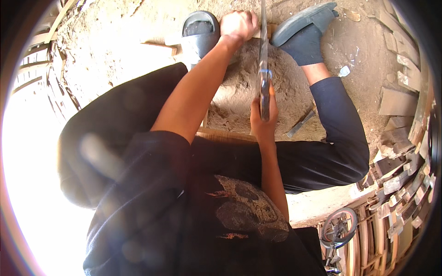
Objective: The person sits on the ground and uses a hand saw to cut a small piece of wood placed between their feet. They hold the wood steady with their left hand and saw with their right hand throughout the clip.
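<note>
My right hand (264, 115) is wrapped round the dark handle of a handsaw (264, 50). The long narrow blade points away from me, past my left hand. Ahead, my left hand (239, 25) is curled down on a piece of wood (270, 30), just left of the blade. Only a short stretch of this wood shows, between the hand and my right sandal (301, 23). Blade and wood cross here, but the depth of any cut is too small to see. My left sandal (200, 34) is close beside the left hand.
A chisel-like tool (301, 123) lies on the dirt floor near my right leg. Beneath me shows the edge of a wooden seat (225, 134). Wood offcuts (400, 177) are heaped along the right, with a bicycle wheel (339, 227) behind. Another wooden strip (159, 47) lies left.
</note>
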Demonstrator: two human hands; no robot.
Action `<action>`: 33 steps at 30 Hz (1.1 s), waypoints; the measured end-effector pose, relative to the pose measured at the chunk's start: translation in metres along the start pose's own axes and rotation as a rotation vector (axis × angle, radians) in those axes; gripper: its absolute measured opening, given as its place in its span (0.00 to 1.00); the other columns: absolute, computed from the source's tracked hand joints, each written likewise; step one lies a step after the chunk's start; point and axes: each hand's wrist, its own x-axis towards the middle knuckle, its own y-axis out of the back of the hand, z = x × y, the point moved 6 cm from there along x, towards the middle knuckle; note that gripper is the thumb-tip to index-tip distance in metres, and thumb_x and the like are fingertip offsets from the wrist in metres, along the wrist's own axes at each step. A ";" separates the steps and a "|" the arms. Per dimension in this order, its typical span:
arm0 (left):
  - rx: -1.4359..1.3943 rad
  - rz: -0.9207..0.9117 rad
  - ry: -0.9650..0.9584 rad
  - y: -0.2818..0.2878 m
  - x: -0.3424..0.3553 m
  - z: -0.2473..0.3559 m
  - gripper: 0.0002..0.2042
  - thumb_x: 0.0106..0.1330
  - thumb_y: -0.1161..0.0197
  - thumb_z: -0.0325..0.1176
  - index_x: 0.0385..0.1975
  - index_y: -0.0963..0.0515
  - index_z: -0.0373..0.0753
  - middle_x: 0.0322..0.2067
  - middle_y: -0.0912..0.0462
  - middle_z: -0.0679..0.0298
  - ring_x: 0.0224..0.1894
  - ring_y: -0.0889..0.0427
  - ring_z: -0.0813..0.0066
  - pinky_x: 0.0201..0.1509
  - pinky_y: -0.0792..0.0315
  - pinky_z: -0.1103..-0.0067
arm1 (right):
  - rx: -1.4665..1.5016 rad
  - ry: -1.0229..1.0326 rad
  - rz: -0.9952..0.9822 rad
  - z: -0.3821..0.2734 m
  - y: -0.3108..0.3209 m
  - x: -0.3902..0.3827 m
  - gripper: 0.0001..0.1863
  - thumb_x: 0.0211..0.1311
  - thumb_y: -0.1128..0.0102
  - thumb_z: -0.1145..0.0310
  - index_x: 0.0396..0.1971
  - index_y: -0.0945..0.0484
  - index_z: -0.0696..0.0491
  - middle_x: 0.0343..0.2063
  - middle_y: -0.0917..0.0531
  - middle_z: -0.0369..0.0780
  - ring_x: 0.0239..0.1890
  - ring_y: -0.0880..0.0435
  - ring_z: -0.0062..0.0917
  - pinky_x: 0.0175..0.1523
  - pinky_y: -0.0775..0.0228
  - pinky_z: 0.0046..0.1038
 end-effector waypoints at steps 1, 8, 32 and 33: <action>-0.005 0.030 -0.027 0.001 -0.005 0.002 0.16 0.61 0.55 0.40 0.25 0.19 0.43 0.28 0.15 0.54 0.31 0.15 0.54 0.36 0.21 0.63 | 0.005 -0.012 -0.009 -0.007 -0.003 0.010 0.30 0.58 0.50 0.80 0.63 0.39 0.62 0.45 0.21 0.49 0.44 0.21 0.29 0.49 0.30 0.28; -0.125 -0.122 0.106 -0.012 0.001 -0.003 0.18 0.62 0.56 0.42 0.28 0.17 0.43 0.31 0.15 0.53 0.35 0.15 0.55 0.43 0.22 0.64 | 0.012 -0.065 -0.012 -0.008 -0.005 0.029 0.31 0.56 0.52 0.81 0.64 0.39 0.61 0.39 0.20 0.46 0.37 0.21 0.27 0.45 0.29 0.27; 0.022 -0.074 0.024 -0.007 0.000 0.000 0.18 0.63 0.56 0.42 0.29 0.18 0.42 0.31 0.15 0.55 0.34 0.14 0.56 0.39 0.21 0.64 | -0.032 0.009 -0.072 -0.003 -0.001 0.005 0.33 0.56 0.50 0.79 0.65 0.41 0.61 0.56 0.26 0.52 0.57 0.25 0.35 0.58 0.35 0.29; -0.052 -0.046 0.058 -0.009 -0.002 -0.014 0.17 0.63 0.54 0.41 0.25 0.19 0.41 0.27 0.16 0.53 0.30 0.15 0.53 0.35 0.21 0.63 | 0.007 -0.051 -0.107 0.001 -0.010 0.012 0.32 0.56 0.51 0.80 0.64 0.42 0.63 0.54 0.25 0.52 0.54 0.23 0.35 0.57 0.34 0.29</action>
